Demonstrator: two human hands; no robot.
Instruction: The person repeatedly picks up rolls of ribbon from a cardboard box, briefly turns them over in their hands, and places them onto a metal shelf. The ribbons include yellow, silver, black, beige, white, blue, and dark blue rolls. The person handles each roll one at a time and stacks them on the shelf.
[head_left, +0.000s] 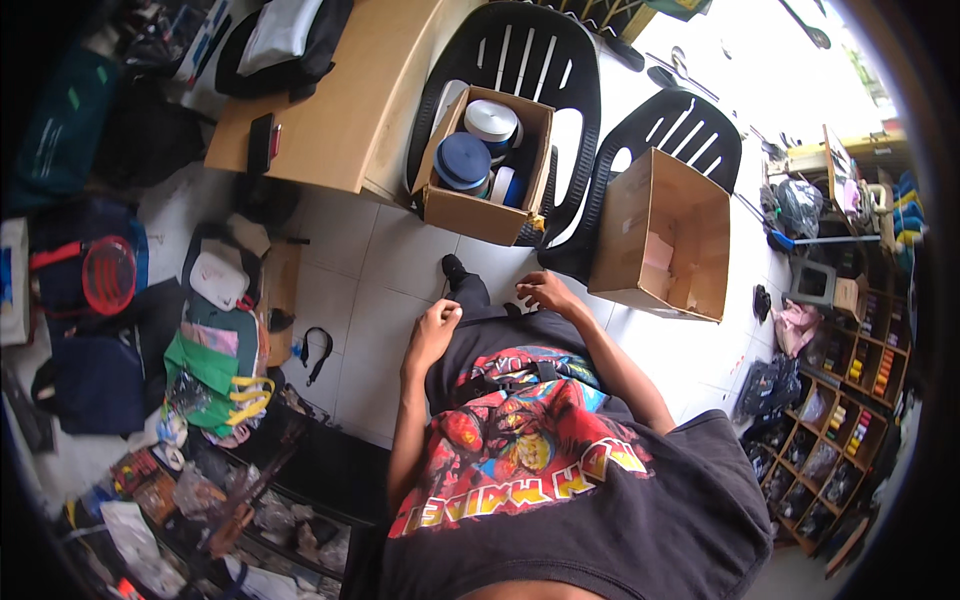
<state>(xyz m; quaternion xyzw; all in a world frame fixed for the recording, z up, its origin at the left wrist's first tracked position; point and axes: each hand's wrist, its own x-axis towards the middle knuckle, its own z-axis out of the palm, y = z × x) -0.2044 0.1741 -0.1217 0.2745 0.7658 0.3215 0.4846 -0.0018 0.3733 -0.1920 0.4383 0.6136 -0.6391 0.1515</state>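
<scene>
My left hand (434, 328) rests by my left thigh, its fingers curled in loosely with nothing seen in them. Over my right thigh is my right hand (545, 291), its fingers bent but apart and holding nothing. Ahead of both hands, an open cardboard box (470, 222) sits on a black slatted chair (515, 60). Inside it are a white roll (492, 119) and a dark blue roll (463, 161) of what looks like strap or ribbon, with more rolls partly hidden below. To the right, a second cardboard box (625, 225) lies tilted on another black chair (690, 130), its mouth open.
A wooden desk (340, 100) at the upper left carries a black phone (261, 143). Bags, including a green bag (200, 370), crowd the left floor. A black strap loop (318, 355) lies on the tiles. Compartment shelves (840, 400) with colourful spools stand at right.
</scene>
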